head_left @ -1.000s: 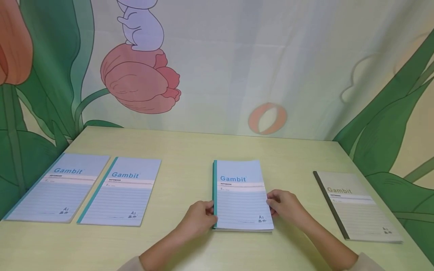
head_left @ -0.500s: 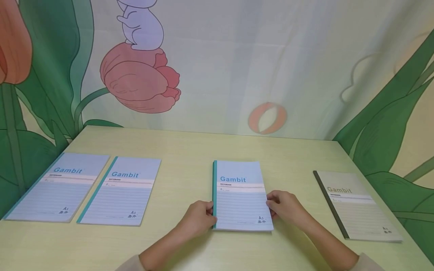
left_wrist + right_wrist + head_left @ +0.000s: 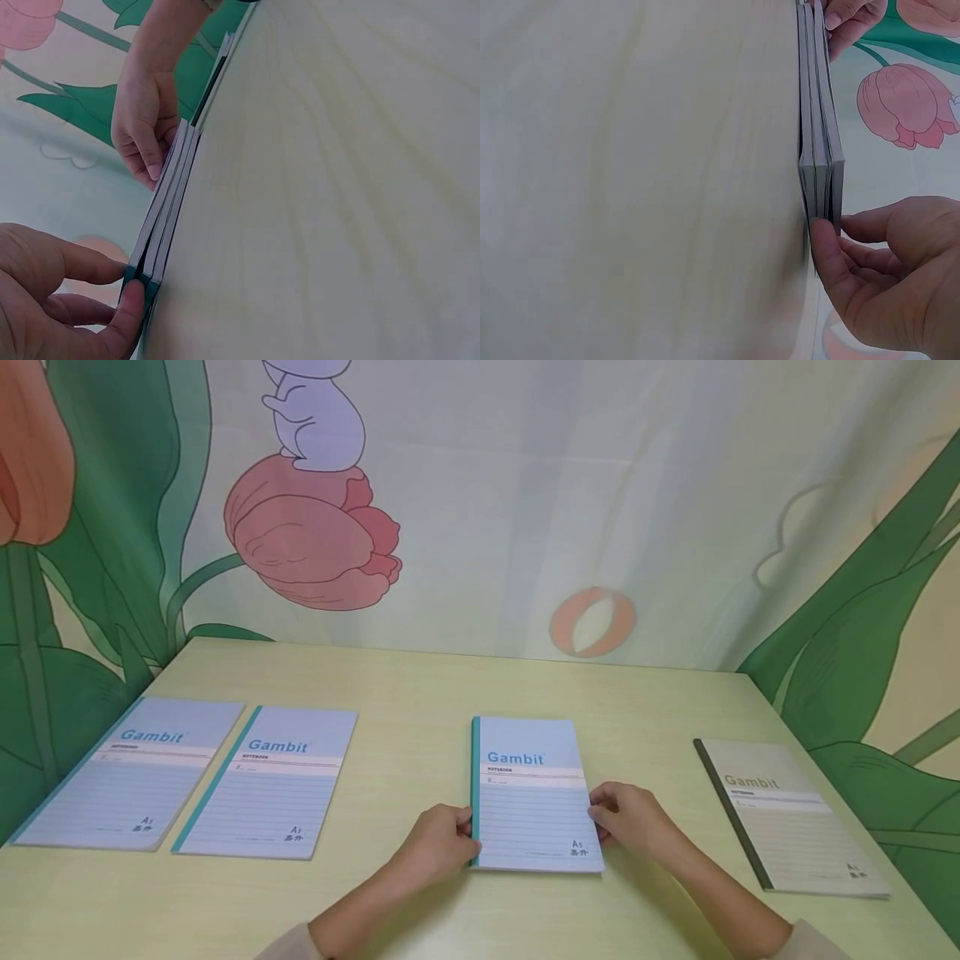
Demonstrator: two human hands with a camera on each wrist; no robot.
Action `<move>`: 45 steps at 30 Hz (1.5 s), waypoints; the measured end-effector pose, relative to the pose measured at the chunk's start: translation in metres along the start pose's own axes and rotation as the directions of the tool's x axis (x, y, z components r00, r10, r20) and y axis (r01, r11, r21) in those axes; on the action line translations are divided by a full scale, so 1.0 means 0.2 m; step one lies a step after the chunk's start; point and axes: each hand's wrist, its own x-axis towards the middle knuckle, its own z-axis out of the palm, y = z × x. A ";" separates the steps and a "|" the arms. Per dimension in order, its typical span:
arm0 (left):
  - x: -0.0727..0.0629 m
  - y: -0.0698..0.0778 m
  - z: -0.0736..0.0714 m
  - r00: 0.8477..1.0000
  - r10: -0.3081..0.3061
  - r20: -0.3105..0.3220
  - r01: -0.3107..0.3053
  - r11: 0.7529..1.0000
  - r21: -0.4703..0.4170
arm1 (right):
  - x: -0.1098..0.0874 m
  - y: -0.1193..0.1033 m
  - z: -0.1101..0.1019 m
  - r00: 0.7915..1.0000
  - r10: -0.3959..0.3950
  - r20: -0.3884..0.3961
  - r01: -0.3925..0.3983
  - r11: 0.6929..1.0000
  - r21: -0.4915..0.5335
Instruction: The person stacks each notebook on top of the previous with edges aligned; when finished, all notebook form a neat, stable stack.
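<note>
A small stack of blue-covered Gambit notebooks point(image 3: 532, 810) with teal spines lies at the middle of the table. My left hand point(image 3: 441, 842) holds its spine side near the lower corner, thumb at the edge. On the opposite long side, my right hand point(image 3: 636, 817) holds the page edges between thumb and fingers. In the left wrist view, the left hand point(image 3: 67, 300) is at the teal spines of the stacked notebooks point(image 3: 166, 202), with thin gaps between them. The right wrist view shows the right thumb and fingers of the right hand point(image 3: 900, 270) at a corner of the stack point(image 3: 821, 180).
Two more blue notebooks lie side by side on the left, the outer notebook point(image 3: 127, 777) and the inner notebook point(image 3: 266, 785). A beige notebook with a black spine point(image 3: 791, 818) lies on the right. Behind the table point(image 3: 405, 693) hangs a printed curtain point(image 3: 465, 510).
The stacked notebooks have come into closer line, with less of the lower ones showing past the top cover. Both hands stay at the same sides, almost still.
</note>
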 end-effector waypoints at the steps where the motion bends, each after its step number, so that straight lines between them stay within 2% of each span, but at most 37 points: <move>1: 0.00 0.00 0.00 1.000 -0.001 -0.001 0.001 1.000 0.003 | 0.00 0.00 0.00 1.000 0.001 0.001 -0.001 1.000 -0.002; 18: 0.00 -0.01 0.01 1.000 0.004 -0.008 -0.004 1.000 0.014 | 0.00 0.00 0.00 1.000 0.002 0.011 -0.002 1.000 -0.014; 25: 0.00 -0.01 0.01 0.999 0.031 -0.011 -0.031 0.999 0.023 | 0.01 0.01 0.00 1.000 0.016 0.003 -0.016 1.000 -0.021; 28: 0.00 -0.01 0.01 0.999 0.035 -0.007 -0.034 0.999 0.024 | 0.01 0.01 -0.01 0.999 0.000 -0.033 0.000 1.000 -0.019; 34: 0.01 -0.02 -0.02 0.999 -0.026 -0.027 0.026 1.000 0.009 | 0.00 -0.01 -0.02 0.983 -0.092 -0.161 0.092 0.996 -0.008; 40: 0.01 -0.02 -0.07 0.994 -0.037 -0.099 0.033 0.999 -0.041 | -0.02 -0.08 -0.02 0.976 -0.129 -0.177 0.136 0.990 0.026; 45: 0.00 -0.03 -0.11 0.993 -0.031 -0.111 0.024 0.998 -0.058 | -0.01 -0.12 -0.01 0.977 -0.131 -0.168 0.141 0.989 0.047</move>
